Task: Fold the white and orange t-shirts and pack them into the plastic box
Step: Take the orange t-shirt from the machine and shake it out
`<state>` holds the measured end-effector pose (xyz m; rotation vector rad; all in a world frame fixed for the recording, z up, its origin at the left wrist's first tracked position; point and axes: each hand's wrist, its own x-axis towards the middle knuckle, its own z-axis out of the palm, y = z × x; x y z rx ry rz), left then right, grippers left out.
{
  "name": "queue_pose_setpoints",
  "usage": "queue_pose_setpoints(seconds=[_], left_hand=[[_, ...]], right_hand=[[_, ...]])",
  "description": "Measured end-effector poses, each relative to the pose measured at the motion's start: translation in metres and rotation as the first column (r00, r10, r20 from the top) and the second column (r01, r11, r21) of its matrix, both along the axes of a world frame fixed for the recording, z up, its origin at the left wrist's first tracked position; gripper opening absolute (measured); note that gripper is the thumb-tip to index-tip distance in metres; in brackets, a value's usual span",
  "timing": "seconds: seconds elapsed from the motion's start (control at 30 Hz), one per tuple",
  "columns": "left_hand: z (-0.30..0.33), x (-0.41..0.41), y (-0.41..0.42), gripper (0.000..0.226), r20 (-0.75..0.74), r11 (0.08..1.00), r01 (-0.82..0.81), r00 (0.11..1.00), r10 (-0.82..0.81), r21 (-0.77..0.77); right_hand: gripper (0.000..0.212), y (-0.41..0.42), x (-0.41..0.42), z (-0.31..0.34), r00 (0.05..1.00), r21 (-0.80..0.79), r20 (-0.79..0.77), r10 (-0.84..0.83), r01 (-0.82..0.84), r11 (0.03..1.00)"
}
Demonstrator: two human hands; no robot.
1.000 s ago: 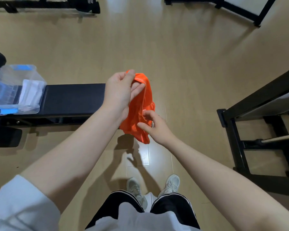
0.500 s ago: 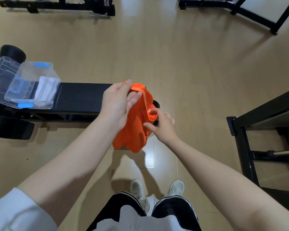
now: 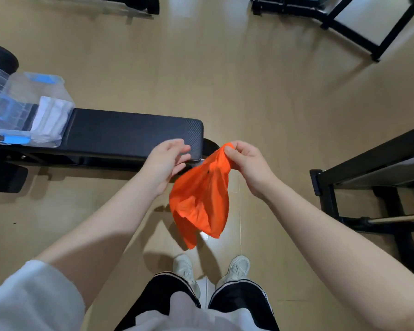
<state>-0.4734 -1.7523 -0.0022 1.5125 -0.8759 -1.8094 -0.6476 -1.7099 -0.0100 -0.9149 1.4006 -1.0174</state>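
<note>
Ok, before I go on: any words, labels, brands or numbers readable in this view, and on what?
None can be read.
Plastic box: blue clips only, no label showing.
Orange t-shirt, pinched by the right hand: a small dark speck, no print.
Black bench: textured pad, no brand visible.
Equipment along the top edge: cut off, nothing legible.

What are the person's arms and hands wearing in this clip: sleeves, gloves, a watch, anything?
Both forearms are bare. The left hand and right hand wear no gloves, and no rings or watch show. A loose white sleeve covers the left upper arm. The right arm shows no sleeve within the frame.
</note>
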Motion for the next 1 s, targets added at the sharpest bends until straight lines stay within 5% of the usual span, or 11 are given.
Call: queue_pose_setpoints(seconds=[0.17,0.27,0.43,0.57,0.77,1.0], left_hand=[[-0.012,-0.013,0.026,0.024,0.039,0.935,0.351,0.936,-0.349,-0.059],[-0.014,-0.012,0.028,0.024,0.092,0.918,0.388,0.92,-0.38,-0.084],[-0.001,-0.01,0.021,0.029,0.042,0.865,0.463,0.885,-0.465,-0.193],[0.01,-0.018,0.009,0.014,0.172,0.673,0.688,0.723,-0.669,-0.272],[0.007,-0.033,-0.001,0.017,0.372,0.584,0.738,0.675,-0.637,-0.34],[0.006,-0.04,-0.003,0.024,0.115,0.84,0.435,0.9,-0.421,-0.324]], right_hand=[[0.018,0.005,0.001,0.0,0.989,0.088,0.119,0.085,-0.096,0.992],[0.025,0.005,-0.001,0.006,0.97,0.125,0.227,0.087,-0.118,0.985],[0.024,0.002,-0.007,0.017,0.952,0.107,0.067,0.3,-0.305,0.946],[0.03,-0.004,-0.012,0.034,0.894,0.137,-0.104,0.436,-0.421,0.896],[0.032,-0.008,-0.026,0.049,0.807,0.164,-0.326,0.493,-0.465,0.87],[0.015,-0.014,-0.036,0.028,0.832,-0.093,-0.555,0.012,-0.077,0.993]])
